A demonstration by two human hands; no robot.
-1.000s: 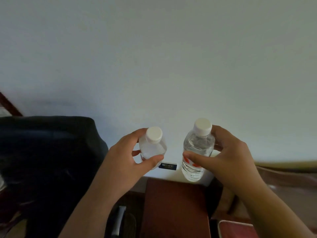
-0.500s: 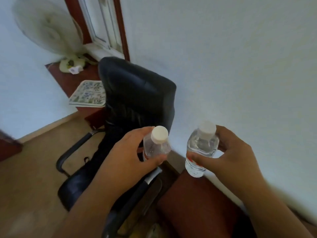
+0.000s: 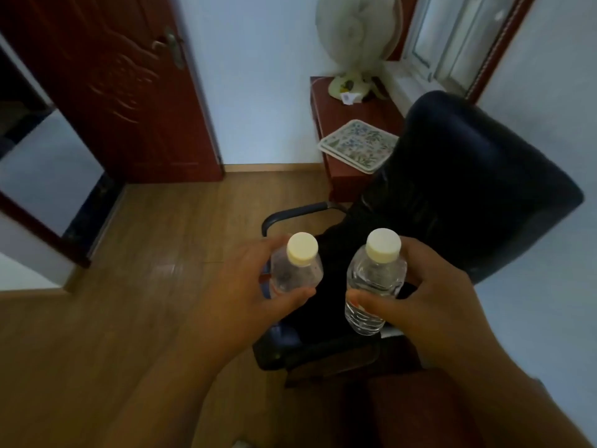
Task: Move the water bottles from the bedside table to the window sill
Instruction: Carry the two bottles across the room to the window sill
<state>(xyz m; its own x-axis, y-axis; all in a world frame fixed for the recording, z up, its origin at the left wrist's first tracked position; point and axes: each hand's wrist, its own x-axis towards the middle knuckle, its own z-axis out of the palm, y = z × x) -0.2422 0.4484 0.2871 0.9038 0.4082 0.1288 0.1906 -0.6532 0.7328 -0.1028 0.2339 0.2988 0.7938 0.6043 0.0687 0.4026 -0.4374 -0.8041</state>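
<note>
Head view: left hand [image 3: 248, 295] and right hand [image 3: 429, 305] each clamp a bottle above the black chair [image 3: 468, 189].

Reddish-brown table [image 3: 378, 113] against the far wall, below the window. Carrying a white fan [image 3: 350, 82] on its base at the back and a floral-patterned tray [image 3: 358, 145] overhanging the front edge. Wooden floor [image 3: 145, 286] beneath, bearing a black office chair [image 3: 452, 195].

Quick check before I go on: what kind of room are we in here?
Most likely a bedroom or small home room: a dark red panelled door, wood-look floor, a padded black office chair, and a table fan on a red-brown desk beside the window.
</note>
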